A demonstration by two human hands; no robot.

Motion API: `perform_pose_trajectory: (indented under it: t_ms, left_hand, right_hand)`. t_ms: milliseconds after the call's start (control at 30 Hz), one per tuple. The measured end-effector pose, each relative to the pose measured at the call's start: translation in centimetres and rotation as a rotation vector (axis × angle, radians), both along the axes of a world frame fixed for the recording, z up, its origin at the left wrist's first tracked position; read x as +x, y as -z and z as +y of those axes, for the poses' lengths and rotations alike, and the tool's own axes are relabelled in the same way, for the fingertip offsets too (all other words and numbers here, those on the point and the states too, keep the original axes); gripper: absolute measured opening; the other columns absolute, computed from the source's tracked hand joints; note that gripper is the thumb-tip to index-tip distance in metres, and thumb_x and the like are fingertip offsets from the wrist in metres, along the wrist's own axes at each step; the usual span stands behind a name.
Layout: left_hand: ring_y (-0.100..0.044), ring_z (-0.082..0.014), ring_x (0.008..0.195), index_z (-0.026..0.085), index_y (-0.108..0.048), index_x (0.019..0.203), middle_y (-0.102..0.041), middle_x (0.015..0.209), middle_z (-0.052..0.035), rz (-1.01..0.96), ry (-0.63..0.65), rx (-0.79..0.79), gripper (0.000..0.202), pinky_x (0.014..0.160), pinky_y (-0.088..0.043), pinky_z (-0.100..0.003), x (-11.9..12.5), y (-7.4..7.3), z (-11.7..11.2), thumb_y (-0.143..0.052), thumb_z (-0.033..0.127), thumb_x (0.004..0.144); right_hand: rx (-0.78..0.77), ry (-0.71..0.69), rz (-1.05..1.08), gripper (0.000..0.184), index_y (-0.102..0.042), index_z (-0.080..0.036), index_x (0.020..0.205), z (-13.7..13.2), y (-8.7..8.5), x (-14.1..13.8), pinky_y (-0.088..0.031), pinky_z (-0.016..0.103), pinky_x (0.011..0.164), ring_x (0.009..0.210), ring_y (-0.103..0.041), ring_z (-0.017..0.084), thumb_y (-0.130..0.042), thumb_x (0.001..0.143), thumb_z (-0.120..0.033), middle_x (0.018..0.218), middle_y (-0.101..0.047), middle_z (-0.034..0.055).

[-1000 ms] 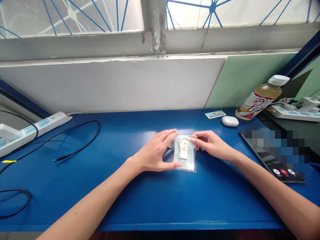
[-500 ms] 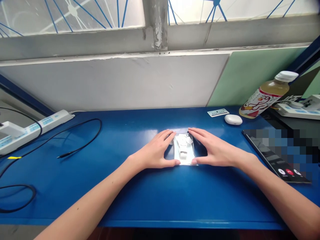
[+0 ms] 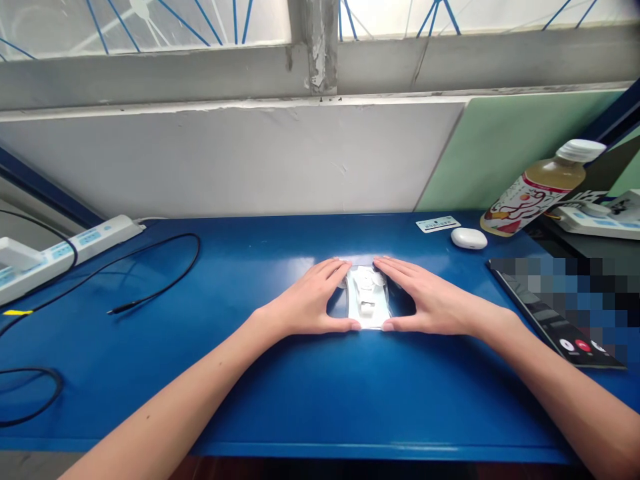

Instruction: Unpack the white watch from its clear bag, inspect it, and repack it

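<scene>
A small clear plastic packet (image 3: 368,319) with a white item inside lies on the blue table, between my hands. My left hand (image 3: 311,300) holds its left side, thumb at the near left corner and fingertips at the far left corner. On the other side my right hand (image 3: 431,301) grips it the same way, with the thumb at the near right corner and the fingers at the far right one. What exactly the white item is, I cannot make out. The packet's side edges are partly hidden by my fingers.
On the left lie a white power strip (image 3: 95,243) and a black cable (image 3: 155,293). To the right are a card (image 3: 438,225), a white earbud case (image 3: 469,239), a drink bottle (image 3: 537,190) and a phone (image 3: 545,320). A wall (image 3: 240,163) rises behind the blue table (image 3: 310,393).
The view has shifted slightly, and both hands keep almost the same place around the packet. Nothing has been taken up or let go.
</scene>
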State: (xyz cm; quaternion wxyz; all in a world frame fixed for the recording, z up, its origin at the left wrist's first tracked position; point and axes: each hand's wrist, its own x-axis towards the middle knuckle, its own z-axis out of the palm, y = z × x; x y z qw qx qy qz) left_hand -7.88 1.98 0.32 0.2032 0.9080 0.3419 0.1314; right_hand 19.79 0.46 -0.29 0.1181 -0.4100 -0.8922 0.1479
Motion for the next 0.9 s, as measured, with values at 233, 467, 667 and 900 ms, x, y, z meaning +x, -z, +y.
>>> perform_pose_trajectory:
  t_ms: [233,467,667,900]
  left_hand:
    - [-0.031,-0.0382,0.144,0.017,-0.028,0.153,-0.034,0.156,-0.0202,0.011,0.004,0.000,0.103,0.115,-0.032,-0.053,-0.03,0.11,0.08,-0.069,0.071,0.075]
    - [-0.027,-0.0389,0.146,0.012,-0.024,0.154,-0.030,0.158,-0.0226,0.051,-0.023,-0.019,0.110,0.116,-0.029,-0.052,0.09,0.03,-0.12,-0.069,0.072,0.073]
    - [-0.025,-0.0397,0.147,0.011,-0.028,0.152,-0.033,0.156,-0.0234,0.085,-0.025,0.018,0.108,0.118,-0.023,-0.055,0.22,-0.07,-0.08,-0.066,0.075,0.074]
    - [-0.025,-0.0372,0.147,0.011,-0.030,0.151,-0.034,0.156,-0.0219,0.096,-0.040,0.015,0.107,0.119,-0.022,-0.052,0.31,-0.03,-0.09,-0.066,0.075,0.074]
  right_hand:
    - [-0.008,0.005,-0.007,0.103,-0.031,-0.012,0.154,0.04,0.04,-0.06,-0.036,0.057,0.114,0.144,-0.034,0.039,-0.067,0.076,-0.068,0.156,-0.037,0.0208]
    - [-0.069,0.052,-0.030,0.111,-0.026,-0.007,0.155,-0.09,-0.48,-0.33,-0.037,0.056,0.114,0.144,-0.032,0.039,-0.068,0.073,-0.068,0.157,-0.033,0.0245]
    - [-0.067,0.044,-0.019,0.109,-0.025,-0.012,0.156,-0.06,-0.22,-0.05,-0.034,0.057,0.115,0.145,-0.030,0.039,-0.067,0.074,-0.069,0.159,-0.030,0.0225]
    - [-0.167,0.016,-0.156,0.108,-0.013,-0.005,0.157,-0.16,-0.83,-0.39,-0.020,0.057,0.120,0.150,-0.011,0.038,-0.053,0.083,-0.072,0.163,-0.012,0.0207]
